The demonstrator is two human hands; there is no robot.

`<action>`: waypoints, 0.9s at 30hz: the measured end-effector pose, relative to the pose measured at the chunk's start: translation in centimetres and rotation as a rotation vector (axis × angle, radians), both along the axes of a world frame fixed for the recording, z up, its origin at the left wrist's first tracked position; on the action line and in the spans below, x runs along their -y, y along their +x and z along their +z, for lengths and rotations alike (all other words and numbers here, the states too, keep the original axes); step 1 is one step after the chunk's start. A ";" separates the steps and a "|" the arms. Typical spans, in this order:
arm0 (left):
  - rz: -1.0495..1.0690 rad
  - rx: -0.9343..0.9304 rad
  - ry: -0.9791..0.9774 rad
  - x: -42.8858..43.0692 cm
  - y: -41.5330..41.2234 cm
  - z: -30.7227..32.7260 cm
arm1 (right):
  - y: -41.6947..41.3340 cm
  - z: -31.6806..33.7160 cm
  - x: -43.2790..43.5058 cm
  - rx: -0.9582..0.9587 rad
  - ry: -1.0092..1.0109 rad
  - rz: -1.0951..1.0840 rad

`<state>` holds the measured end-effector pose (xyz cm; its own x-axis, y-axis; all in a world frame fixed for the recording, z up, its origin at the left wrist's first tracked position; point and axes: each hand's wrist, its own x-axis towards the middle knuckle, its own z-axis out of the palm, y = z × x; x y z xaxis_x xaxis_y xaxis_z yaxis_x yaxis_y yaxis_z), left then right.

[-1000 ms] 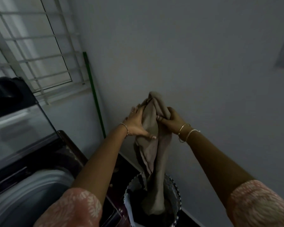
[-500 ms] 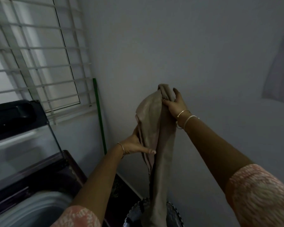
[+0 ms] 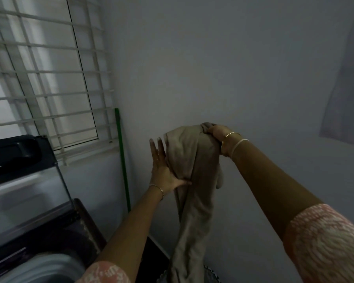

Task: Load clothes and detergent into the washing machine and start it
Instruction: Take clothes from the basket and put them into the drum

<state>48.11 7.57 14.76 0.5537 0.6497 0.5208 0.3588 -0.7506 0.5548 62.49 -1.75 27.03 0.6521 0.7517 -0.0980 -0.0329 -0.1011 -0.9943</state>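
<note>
- Now: beige garment (image 3: 189, 211) is held aloft over the basket (image 3: 212, 275), top gripped by the right hand (image 3: 216, 132).
- Left hand (image 3: 163, 170) is laid flat on it, fingers straight.
- Tail should be gathered before it is swung left into the washer tub (image 3: 49, 264).

I could not see the fingertips of the right hand (image 3: 218, 132), buried in the beige garment (image 3: 184, 158), whose lower end the bottom edge cut off, and the washer tub (image 3: 39, 268) was blurred.
</note>
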 end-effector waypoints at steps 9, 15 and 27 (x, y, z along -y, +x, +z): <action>-0.151 0.127 0.048 -0.9 0.7 2.8 | 0.1 -0.3 0.6 0.130 -0.185 0.052; -0.073 0.071 0.056 -1.1 0.1 2.8 | 0.3 -2.5 0.7 0.139 0.087 0.078; 0.180 0.337 -0.253 -0.7 0.0 4.8 | -2.2 -13.7 1.8 0.406 -0.077 0.171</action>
<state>48.13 8.27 19.57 0.2478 0.8499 0.4650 0.2391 -0.5188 0.8208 60.29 -3.50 13.37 0.5159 0.8529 0.0801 0.3822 -0.1455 -0.9126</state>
